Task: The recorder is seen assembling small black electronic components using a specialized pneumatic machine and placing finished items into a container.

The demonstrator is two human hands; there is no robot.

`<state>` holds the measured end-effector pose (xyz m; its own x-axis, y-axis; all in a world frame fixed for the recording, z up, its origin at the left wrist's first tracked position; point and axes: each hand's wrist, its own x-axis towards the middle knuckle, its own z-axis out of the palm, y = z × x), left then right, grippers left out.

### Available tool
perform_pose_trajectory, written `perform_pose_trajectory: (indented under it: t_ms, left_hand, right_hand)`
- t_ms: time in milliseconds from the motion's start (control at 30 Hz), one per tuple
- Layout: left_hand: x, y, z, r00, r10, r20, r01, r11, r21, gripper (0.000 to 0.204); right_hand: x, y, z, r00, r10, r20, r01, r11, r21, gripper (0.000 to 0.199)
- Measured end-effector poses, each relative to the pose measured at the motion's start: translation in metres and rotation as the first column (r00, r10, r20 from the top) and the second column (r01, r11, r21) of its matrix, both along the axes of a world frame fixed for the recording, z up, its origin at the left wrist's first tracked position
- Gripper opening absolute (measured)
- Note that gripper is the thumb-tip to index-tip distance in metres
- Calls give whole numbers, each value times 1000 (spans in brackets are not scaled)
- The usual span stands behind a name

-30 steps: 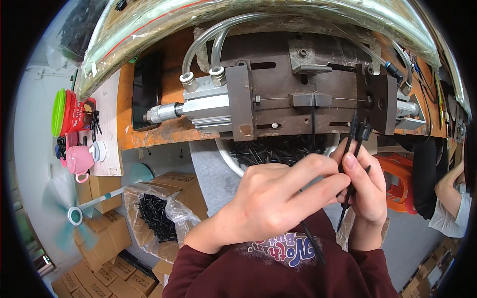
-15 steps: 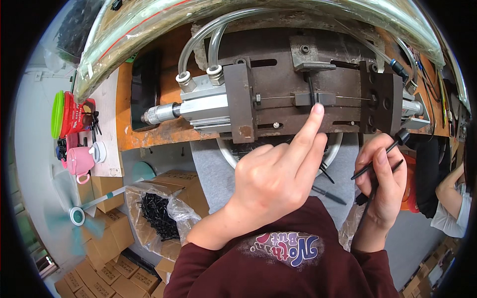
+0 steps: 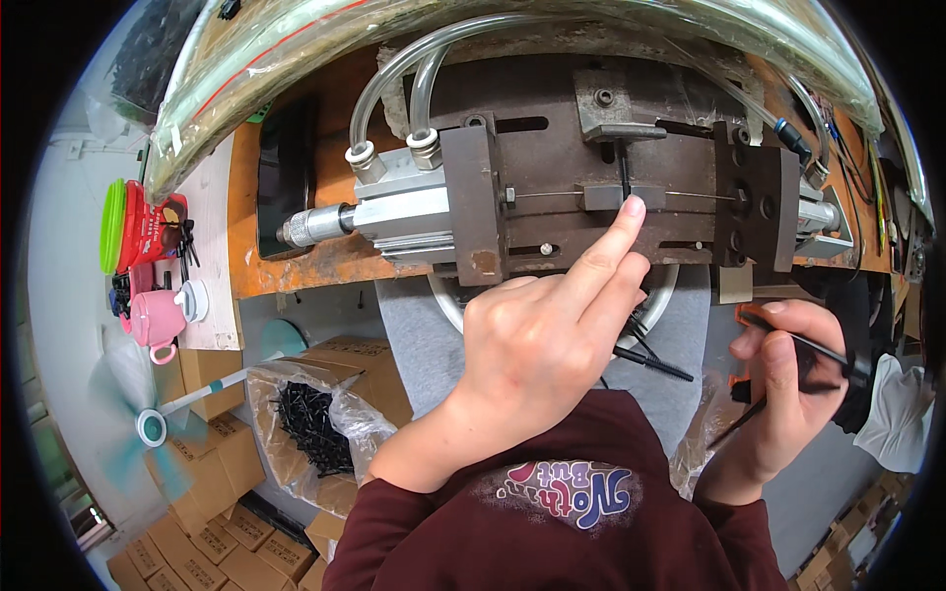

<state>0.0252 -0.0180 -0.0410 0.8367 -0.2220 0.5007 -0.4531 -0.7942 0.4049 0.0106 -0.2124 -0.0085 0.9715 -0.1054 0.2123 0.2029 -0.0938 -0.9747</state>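
My left hand [image 3: 542, 340] reaches over the clamping fixture [image 3: 547, 192]. Its index finger is stretched out and touches the near end of a thin black rod [image 3: 624, 167] lying across a small metal block [image 3: 596, 197]. The middle finger is also extended; the thumb is hidden underneath. Just below these fingers is a black stick with a ribbed end [image 3: 665, 366], over my lap; whether the hand touches it I cannot tell. My right hand [image 3: 788, 394], off to the right, is closed around black rods [image 3: 803, 345], slightly blurred.
Air cylinders [image 3: 404, 212] with clear hoses [image 3: 370, 94] flank the fixture. A white round rim [image 3: 665, 300] with black sticks shows beneath it. At left are a bag of black parts [image 3: 313, 424], a fan [image 3: 151, 427], a pink cup [image 3: 158, 317] and cartons [image 3: 222, 458].
My right hand has moved right and slightly down with its rods. The left index finger stays at the block. The ribbed stick below the left hand has shifted up and turned.
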Motion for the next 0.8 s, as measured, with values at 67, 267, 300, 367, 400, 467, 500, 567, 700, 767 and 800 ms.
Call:
perform_pose_trajectory:
  t_ms: [67,267,300,367,400,467,500,567,700,767,800]
  left_hand:
    - [0,1,-1,1000,0,-1,0,1000,-18,24]
    - [-4,2,8,978,-207,-39,179,915,-361,34]
    - [-11,3,16,952,-303,-54,245,853,-460,38]
    - [-24,1,25,900,-430,-69,310,744,-592,41]
    - [-28,-2,26,881,-467,-75,322,709,-627,40]
    - [-30,-2,25,890,-453,-51,342,737,-583,37]
    - [-30,-1,27,906,-423,-29,332,751,-570,36]
    - [-31,1,22,953,-301,31,269,793,-546,36]
    - [-19,9,20,999,-40,-20,36,987,-154,34]
    - [-13,3,1,999,-23,44,28,992,-120,30]
    - [-11,1,-4,997,-16,76,24,995,-100,28]
  right_hand:
    - [-2,0,0,982,-60,179,102,966,-238,16]
    - [2,2,-1,852,107,512,355,600,-717,30]
    - [2,2,-1,849,158,504,331,585,-740,35]
    - [5,5,-2,814,295,501,280,556,-782,40]
    - [7,8,-4,798,330,504,268,554,-788,41]
    - [10,16,-6,785,329,525,255,601,-758,44]
    - [12,19,-8,786,311,534,244,638,-730,46]
    - [14,16,-11,850,191,491,213,728,-652,42]
    - [6,4,-12,971,-5,238,80,947,-310,27]
    - [4,-5,-15,975,11,222,24,987,-158,42]
    - [8,-9,-18,961,52,271,-20,993,-118,48]
